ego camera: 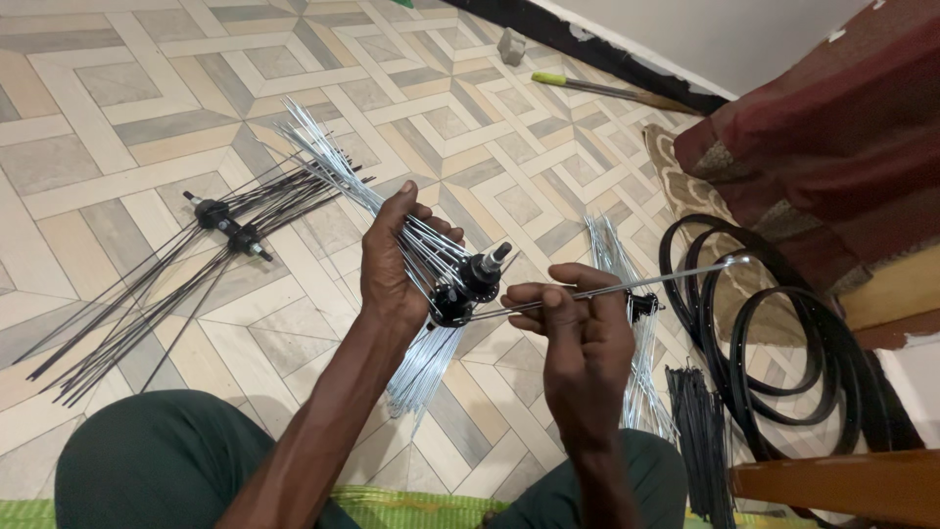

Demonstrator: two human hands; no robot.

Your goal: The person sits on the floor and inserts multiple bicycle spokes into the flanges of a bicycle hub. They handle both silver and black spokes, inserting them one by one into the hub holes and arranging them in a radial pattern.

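Observation:
My left hand (pixel 397 257) grips a black wheel hub (pixel 468 282) together with a bundle of silver spokes (pixel 338 167) that fan out up-left and hang down below it. My right hand (pixel 578 338) pinches a single silver spoke (pixel 641 284) whose one end meets the hub flange and whose other end points right. Both hands are held above my knees, over the patterned tile floor (pixel 127 108).
A second black hub laced with black spokes (pixel 227 227) lies on the floor at left. Loose silver spokes (pixel 615 250) and a bundle of black spokes (pixel 700 421) lie at right beside black rims (pixel 783 338). A red cushion (pixel 832 127) and wooden furniture (pixel 842 485) sit at right.

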